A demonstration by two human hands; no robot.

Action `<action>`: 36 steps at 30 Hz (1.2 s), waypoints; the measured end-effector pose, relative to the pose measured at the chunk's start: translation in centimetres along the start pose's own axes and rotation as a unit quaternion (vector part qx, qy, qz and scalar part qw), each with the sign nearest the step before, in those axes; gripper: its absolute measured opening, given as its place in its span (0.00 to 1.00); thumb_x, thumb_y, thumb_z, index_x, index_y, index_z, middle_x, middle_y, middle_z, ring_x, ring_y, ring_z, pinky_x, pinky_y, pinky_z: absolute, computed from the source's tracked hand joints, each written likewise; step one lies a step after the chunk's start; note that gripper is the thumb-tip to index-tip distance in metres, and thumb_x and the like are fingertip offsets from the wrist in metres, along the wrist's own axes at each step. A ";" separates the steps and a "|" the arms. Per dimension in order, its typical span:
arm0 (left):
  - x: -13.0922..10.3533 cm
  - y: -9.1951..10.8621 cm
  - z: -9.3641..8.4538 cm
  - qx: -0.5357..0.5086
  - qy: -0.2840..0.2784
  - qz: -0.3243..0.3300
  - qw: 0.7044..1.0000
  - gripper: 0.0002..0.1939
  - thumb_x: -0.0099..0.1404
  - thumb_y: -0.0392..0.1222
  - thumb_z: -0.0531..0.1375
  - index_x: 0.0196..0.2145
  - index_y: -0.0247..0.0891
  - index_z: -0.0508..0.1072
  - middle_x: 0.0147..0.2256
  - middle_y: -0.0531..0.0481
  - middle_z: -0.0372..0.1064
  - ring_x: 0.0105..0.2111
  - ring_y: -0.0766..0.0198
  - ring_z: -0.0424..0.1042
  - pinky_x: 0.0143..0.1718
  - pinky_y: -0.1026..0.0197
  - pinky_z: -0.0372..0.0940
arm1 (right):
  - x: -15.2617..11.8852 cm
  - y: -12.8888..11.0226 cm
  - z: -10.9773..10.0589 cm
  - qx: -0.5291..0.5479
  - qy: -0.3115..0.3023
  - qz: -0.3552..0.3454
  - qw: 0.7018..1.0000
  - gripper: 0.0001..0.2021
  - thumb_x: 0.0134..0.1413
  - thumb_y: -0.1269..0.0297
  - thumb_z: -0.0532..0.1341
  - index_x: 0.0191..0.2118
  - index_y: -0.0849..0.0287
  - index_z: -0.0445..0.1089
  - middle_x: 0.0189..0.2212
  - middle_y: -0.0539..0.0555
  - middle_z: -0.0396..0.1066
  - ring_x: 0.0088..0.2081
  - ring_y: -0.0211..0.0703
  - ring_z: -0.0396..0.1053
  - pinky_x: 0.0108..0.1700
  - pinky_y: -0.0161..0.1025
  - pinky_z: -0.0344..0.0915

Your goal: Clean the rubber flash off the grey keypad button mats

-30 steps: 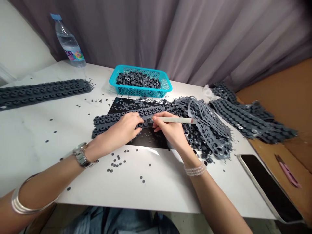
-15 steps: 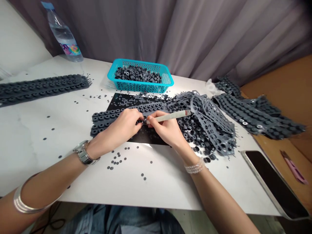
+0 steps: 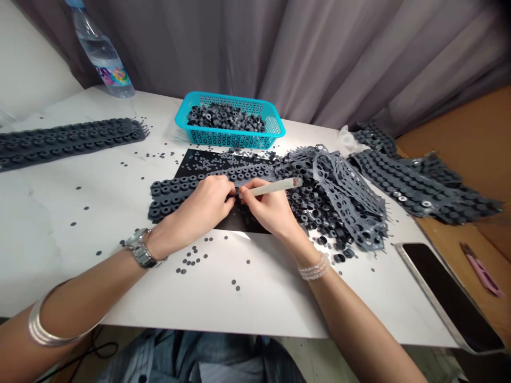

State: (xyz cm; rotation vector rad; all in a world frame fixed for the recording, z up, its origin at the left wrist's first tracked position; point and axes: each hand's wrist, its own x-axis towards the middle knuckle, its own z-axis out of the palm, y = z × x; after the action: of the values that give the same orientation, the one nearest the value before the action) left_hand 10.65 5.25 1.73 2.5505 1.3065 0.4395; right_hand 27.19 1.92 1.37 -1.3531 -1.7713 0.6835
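Observation:
My right hand (image 3: 269,205) is closed around a pale, pen-like tool (image 3: 277,186) with a reddish end, its working tip hidden by my fingers. Beside it, my left hand (image 3: 207,202) pinches at a dark grey moulded rubber strip (image 3: 170,189) set with rows of ring-shaped parts. The fingertips of both hands nearly meet over the strip, and what lies between them is too small to make out. Under the strip is a black mat (image 3: 239,221). To the right of my right hand lie loose black rings (image 3: 315,207) and punched-out grey sheets (image 3: 347,197).
A turquoise basket (image 3: 231,139) of small black rings stands behind the mat. More moulded strips lie at the left (image 3: 72,141) and right (image 3: 419,183). A water bottle (image 3: 106,58), a phone (image 3: 451,298) and a pink cutter (image 3: 481,271) are around. Small grey discs (image 3: 191,261) are scattered about.
The tool in my right hand has shifted slightly left, and its reddish end sits farther from the grey sheets. My left hand stays at the strip. The view has tilted a little.

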 end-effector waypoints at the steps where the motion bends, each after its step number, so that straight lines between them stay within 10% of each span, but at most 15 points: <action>1: 0.0 0.0 0.1 -0.001 0.002 0.000 1.000 0.10 0.62 0.35 0.56 0.33 0.38 0.78 0.33 0.45 0.73 0.34 0.58 0.70 0.39 0.58 0.62 | 0.0 -0.1 0.1 -0.008 0.003 0.000 1.000 0.11 0.58 0.66 0.56 0.25 0.57 0.66 0.23 0.49 0.70 0.25 0.37 0.66 0.30 0.34 0.57; 9: -0.8 -0.3 -3.0 -0.212 0.021 -0.043 0.976 0.06 0.60 0.36 0.62 0.30 0.40 0.81 0.33 0.50 0.75 0.34 0.62 0.72 0.39 0.61 0.64 | 0.2 -1.0 0.7 -0.065 0.029 0.025 0.997 0.12 0.57 0.69 0.55 0.23 0.55 0.62 0.18 0.48 0.65 0.23 0.38 0.65 0.29 0.35 0.55; 14: -0.9 -2.6 -4.7 -0.536 0.110 -0.239 0.802 0.01 0.57 0.35 0.67 0.30 0.38 0.79 0.32 0.50 0.75 0.34 0.67 0.73 0.44 0.64 0.68 | 0.2 0.0 0.5 0.017 0.033 0.062 0.997 0.10 0.57 0.63 0.57 0.25 0.56 0.67 0.20 0.49 0.70 0.24 0.39 0.68 0.30 0.35 0.62; 21: -0.2 -2.6 -3.7 -0.722 0.056 -0.279 0.631 0.08 0.61 0.23 0.60 0.32 0.31 0.77 0.34 0.45 0.75 0.34 0.68 0.76 0.46 0.67 0.72 | 0.5 0.8 -0.6 0.189 0.102 0.127 0.969 0.11 0.55 0.55 0.60 0.29 0.57 0.68 0.23 0.50 0.72 0.26 0.38 0.70 0.23 0.31 0.63; 36: -0.5 -1.9 -3.9 -0.811 0.036 -0.279 0.513 0.08 0.58 0.25 0.56 0.33 0.31 0.73 0.38 0.39 0.74 0.43 0.62 0.75 0.46 0.65 0.72 | 2.4 1.3 -0.7 0.282 0.082 0.139 0.946 0.14 0.52 0.52 0.63 0.30 0.59 0.70 0.23 0.49 0.70 0.26 0.37 0.68 0.26 0.32 0.64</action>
State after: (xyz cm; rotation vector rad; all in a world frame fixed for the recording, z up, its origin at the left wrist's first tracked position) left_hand 7.59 6.24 4.59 0.4710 0.7626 0.9397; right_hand 28.17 4.51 1.39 -1.2159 -1.1347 1.0981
